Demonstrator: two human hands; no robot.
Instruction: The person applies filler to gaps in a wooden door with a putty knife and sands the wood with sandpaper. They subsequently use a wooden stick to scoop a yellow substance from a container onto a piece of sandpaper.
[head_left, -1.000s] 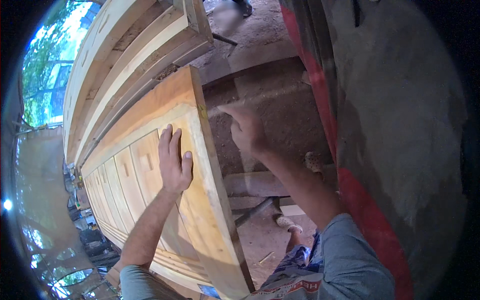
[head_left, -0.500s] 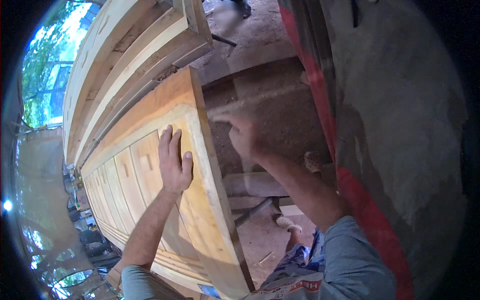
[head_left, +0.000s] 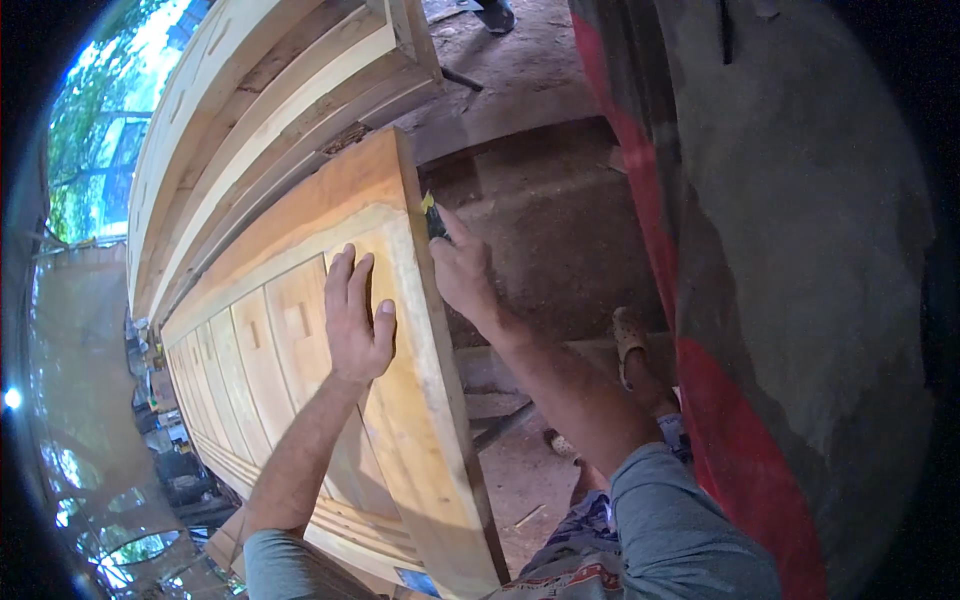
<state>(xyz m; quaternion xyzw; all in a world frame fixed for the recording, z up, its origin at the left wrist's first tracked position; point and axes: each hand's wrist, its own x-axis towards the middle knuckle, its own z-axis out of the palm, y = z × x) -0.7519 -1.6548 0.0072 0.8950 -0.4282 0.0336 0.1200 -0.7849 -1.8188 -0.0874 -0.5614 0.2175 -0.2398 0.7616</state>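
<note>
A pale wooden panelled piece, like a bed headboard or door (head_left: 272, 335), stands slantwise in front of me. My left hand (head_left: 358, 325) lies open on its face near the right-hand stile, fingers pointing away and the thumb apart. My right hand (head_left: 463, 268) is closed round a small dark-handled tool with a yellow tip (head_left: 434, 215). That tool is against or very near the panel's right edge, towards the far corner. My index finger stretches along it, and the fingers hide most of the handle, so its exact kind is unclear.
Another stack of wooden frames (head_left: 300, 110) stands just beyond the panel. A dark sheet with a red stripe (head_left: 720, 420) hangs at the right. Feet in clogs (head_left: 628, 345) show on the dusty floor. Assorted clutter (head_left: 180, 465) lies at the far left.
My right hand, blurred by motion before, has come left to the panel's edge, where the tool now shows. The left hand stays flat on the panel.
</note>
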